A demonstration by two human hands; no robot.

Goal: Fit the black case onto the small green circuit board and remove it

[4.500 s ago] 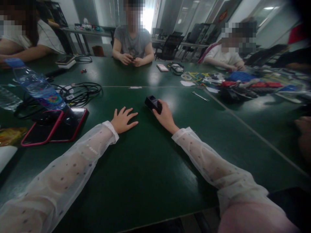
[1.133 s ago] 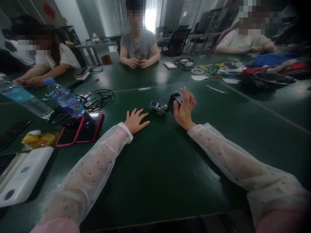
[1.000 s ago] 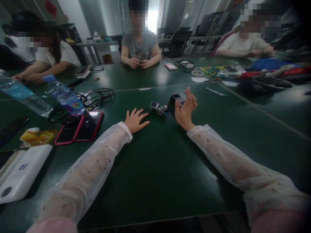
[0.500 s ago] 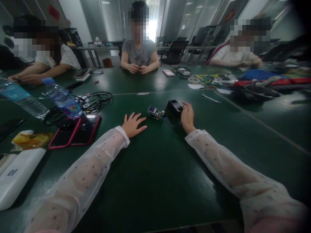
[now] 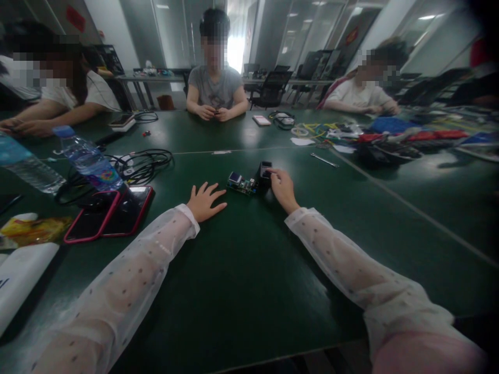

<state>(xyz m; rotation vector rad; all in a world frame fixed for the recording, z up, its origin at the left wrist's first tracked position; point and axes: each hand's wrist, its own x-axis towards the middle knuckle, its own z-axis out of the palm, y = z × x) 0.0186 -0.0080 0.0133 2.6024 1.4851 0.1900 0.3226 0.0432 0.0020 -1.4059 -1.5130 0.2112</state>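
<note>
My left hand (image 5: pixel 206 202) lies flat on the green table with its fingers spread, holding nothing. Just beyond its fingertips is a small circuit board (image 5: pixel 241 184) with a little square screen and exposed parts. To the board's right stands a small black box (image 5: pixel 264 172) with a grey-and-dark panel on its upper face. My right hand (image 5: pixel 284 188) has its fingers bent against the right side of this box, the index finger reaching onto the panel. The thumb's contact is hidden. The board and the box stand very close together; whether they touch I cannot tell.
Two red-edged phones (image 5: pixel 127 210), a water bottle (image 5: pixel 91 161) and coiled black cables (image 5: pixel 150 165) lie at left, near a white power bank (image 5: pixel 25 278). A wrench (image 5: pixel 325 160) lies right of the box. Several people sit around the table; colourful wires (image 5: pixel 323 130) lie beyond.
My right hand has turned the black box so its panel points another way, and its fingers have bent further over it. My left hand stays flat. The whole view has shifted slightly.
</note>
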